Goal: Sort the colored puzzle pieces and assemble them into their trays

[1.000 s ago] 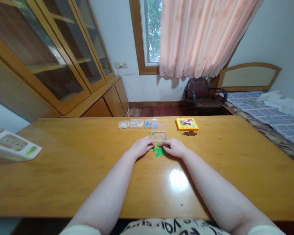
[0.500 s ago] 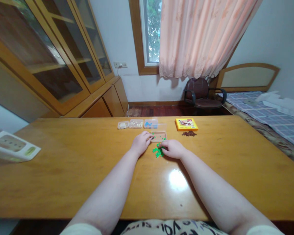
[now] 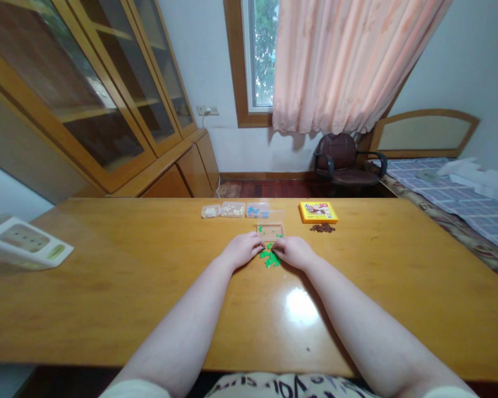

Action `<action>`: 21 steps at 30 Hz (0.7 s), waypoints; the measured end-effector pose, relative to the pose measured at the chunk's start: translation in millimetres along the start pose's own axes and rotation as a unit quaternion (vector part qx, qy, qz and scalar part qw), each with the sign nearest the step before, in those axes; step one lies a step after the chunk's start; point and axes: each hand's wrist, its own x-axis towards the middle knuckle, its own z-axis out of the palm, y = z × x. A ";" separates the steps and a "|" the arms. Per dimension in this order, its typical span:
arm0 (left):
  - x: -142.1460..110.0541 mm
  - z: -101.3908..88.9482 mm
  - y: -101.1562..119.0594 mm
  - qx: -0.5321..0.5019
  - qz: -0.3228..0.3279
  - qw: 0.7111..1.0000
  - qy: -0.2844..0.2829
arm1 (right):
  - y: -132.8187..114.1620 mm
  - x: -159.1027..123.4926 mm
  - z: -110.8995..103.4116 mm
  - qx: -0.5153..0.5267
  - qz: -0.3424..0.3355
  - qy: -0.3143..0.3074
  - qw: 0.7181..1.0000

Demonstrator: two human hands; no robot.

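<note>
Small bright-green plastic pieces [image 3: 269, 258] are heaped on the glossy wooden tabletop [image 3: 149, 287], at the near side of a clear rectangular tray [image 3: 270, 239]. Fingers of both the left hand [image 3: 244, 250] and right hand [image 3: 294, 251] are curled at the heap; whether anything is gripped cannot be determined.

The window [image 3: 264, 55], partly covered by a pink curtain [image 3: 336, 61], is set in a pale wall [image 3: 253, 149] above a dark reddish floor [image 3: 269, 188].
</note>
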 end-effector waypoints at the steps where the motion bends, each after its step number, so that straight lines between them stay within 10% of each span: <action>1: 0.2 0.2 -0.4 -0.002 -0.006 1.000 0.001 | -1.5 0.3 -0.2 -0.009 0.004 0.000 1.000; 21: 1.5 3.2 8.4 0.028 -0.003 1.000 -0.010 | 23.3 7.6 8.3 0.097 0.151 0.202 0.963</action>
